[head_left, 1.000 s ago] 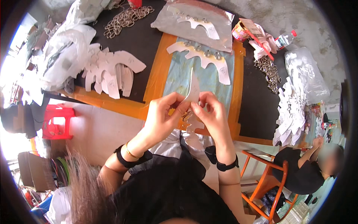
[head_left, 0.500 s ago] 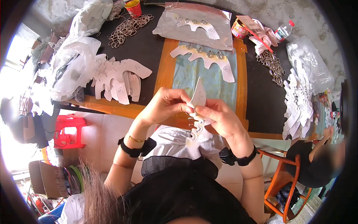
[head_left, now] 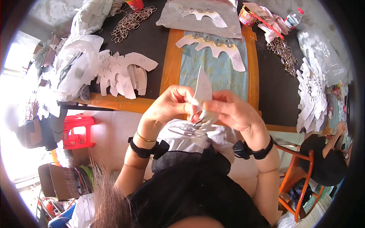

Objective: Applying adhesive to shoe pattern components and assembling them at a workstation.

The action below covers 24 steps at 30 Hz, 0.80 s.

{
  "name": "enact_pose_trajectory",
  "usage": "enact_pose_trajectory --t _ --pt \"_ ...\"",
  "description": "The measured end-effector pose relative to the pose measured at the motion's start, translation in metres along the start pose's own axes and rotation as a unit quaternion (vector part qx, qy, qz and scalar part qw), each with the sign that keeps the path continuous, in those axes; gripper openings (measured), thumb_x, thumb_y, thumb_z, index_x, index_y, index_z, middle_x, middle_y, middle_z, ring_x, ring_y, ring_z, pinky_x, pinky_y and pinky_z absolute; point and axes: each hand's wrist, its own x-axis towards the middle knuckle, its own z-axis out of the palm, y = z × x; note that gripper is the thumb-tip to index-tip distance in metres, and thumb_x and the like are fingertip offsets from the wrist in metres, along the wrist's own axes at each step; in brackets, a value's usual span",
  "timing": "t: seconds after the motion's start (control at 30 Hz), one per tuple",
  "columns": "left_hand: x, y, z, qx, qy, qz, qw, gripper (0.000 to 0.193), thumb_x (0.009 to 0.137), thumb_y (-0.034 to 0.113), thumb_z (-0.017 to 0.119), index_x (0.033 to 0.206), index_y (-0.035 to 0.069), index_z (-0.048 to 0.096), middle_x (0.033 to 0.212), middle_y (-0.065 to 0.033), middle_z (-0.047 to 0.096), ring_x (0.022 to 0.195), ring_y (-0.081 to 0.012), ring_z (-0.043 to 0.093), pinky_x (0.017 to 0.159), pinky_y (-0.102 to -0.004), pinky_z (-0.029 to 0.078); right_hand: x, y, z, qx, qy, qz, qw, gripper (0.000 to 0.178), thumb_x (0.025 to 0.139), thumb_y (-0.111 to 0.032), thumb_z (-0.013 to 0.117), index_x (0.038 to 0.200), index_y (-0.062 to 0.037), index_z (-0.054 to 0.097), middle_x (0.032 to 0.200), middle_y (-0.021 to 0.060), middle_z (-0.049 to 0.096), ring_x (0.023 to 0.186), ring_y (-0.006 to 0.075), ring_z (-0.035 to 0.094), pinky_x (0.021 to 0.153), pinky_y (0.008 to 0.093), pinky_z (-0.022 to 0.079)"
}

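Note:
Above my lap, both hands pinch a white scalloped strip (head_left: 203, 86) with metal rings along it. My left hand (head_left: 171, 105) grips its left side, fingers closed, while my right hand (head_left: 235, 110) holds the right side between thumb and fingers. The strip's pointed end stands up between the hands. Its lower part and rings are smeared by motion, so how they sit cannot be told. Beyond the hands, a similar scalloped strip (head_left: 213, 48) with oval rings along its yellowish edge lies on a blue-green mat (head_left: 190, 66). Another ringed strip (head_left: 207, 16) rests farther back on a silvery sheet (head_left: 171, 19).
At left lie a pile of white strips (head_left: 123, 74), plastic bags (head_left: 81, 68) and a heap of metal rings (head_left: 131, 24). At right are more rings (head_left: 283, 55), stacked strips (head_left: 311, 97), a tub (head_left: 247, 17) and a bottle (head_left: 294, 18). Someone in black (head_left: 321, 159) is near an orange chair (head_left: 292, 182).
The held strip's lower part has swung up and rightward from hanging over my lap, and is now blurred. Both hands keep their grip. The whole view has shifted slightly.

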Motion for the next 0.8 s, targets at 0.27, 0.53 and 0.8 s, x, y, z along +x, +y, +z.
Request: enact_pose_trajectory --t 0.27,0.53,0.8 --pt "-0.002 -0.001 -0.010 0.105 0.012 -0.011 0.994 0.008 0.081 0.006 0.063 0.083 -0.001 0.060 0.077 -0.0069 0.064 0.072 -0.0120 0.060 0.067 -0.0239 0.049 0.004 0.009 -0.005 0.011 0.027 0.010 1.000 0.026 0.081 -0.017 0.065 0.096 0.0041 0.060 0.090 0.0095 0.063 0.083 0.0158 0.060 0.075 0.0274 0.046" --pt "0.003 -0.002 0.044 0.539 0.305 0.006 0.785 0.017 0.080 0.011 0.066 0.072 -0.001 0.058 0.067 -0.0022 0.062 0.062 -0.0046 0.056 0.057 -0.0194 0.045 0.016 0.008 -0.011 -0.644 0.247 -0.347 0.635 0.013 0.070 -0.004 0.067 0.078 0.0034 0.061 0.077 0.0109 0.056 0.069 0.0260 0.056 0.062 0.0316 0.043" --pt "-0.005 -0.010 0.010 -0.026 -0.024 -0.023 0.999 0.018 0.081 0.016 0.065 0.090 0.002 0.060 0.080 -0.0035 0.062 0.071 -0.0097 0.057 0.070 -0.0246 0.047 -0.002 -0.008 0.000 -0.077 0.009 0.000 0.997 0.031 0.080 -0.018 0.068 0.099 0.0044 0.060 0.088 0.0082 0.064 0.079 0.0120 0.059 0.073 0.0253 0.045"
